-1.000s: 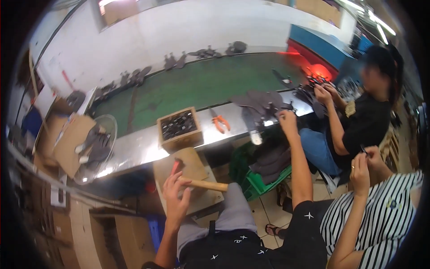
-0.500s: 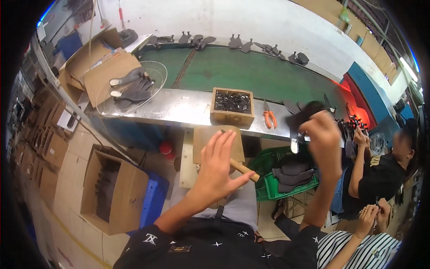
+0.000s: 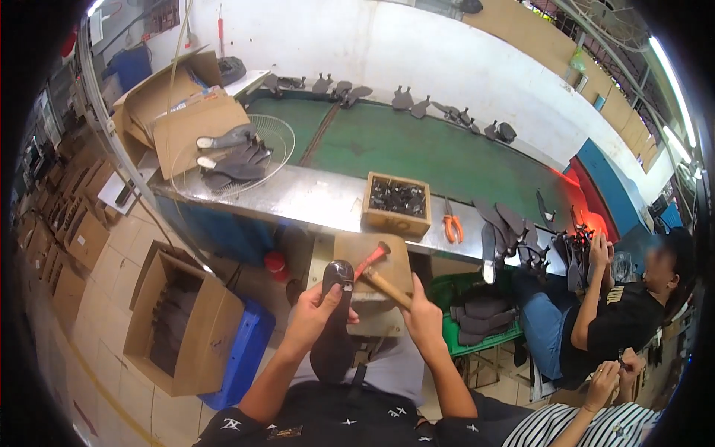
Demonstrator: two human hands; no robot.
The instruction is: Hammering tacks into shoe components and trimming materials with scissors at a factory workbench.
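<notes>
In the head view, the person's left hand [image 3: 316,313] is closed around a dark shoe sole [image 3: 335,320], thumb and fingers wrapped on its upper part. The sole stands nearly upright over the person's lap, its rounded top end just below the wooden block [image 3: 372,261]. The right hand [image 3: 423,316] is gripping the wooden handle of a hammer [image 3: 380,274]. The hammer slants up and to the left, and its red-necked head lies over the wooden block, just right of the top of the sole.

The wooden block stands directly in front of the person, below the edge of the metal counter [image 3: 313,205]. On the counter just behind the block sits an open wooden box [image 3: 396,205] filled with small dark pieces. To the right of the box lie orange-handled pliers [image 3: 451,227], and further right a cluster of dark soles [image 3: 506,227] hangs over the counter edge. To the left of the box, a round wire fan guard [image 3: 279,130] holds several more dark soles. Behind the box runs a green conveyor belt [image 3: 417,153] with shoe parts lined along its far edge.

Below and left of the block, on the tiled floor, stands an open cardboard box [image 3: 182,324] with dark pieces inside, beside a blue crate [image 3: 242,350]. Right of the block a green basket [image 3: 477,328] holds stacked dark soles. Farther right, a seated person in a black top [image 3: 618,324] reaches to the counter.
</notes>
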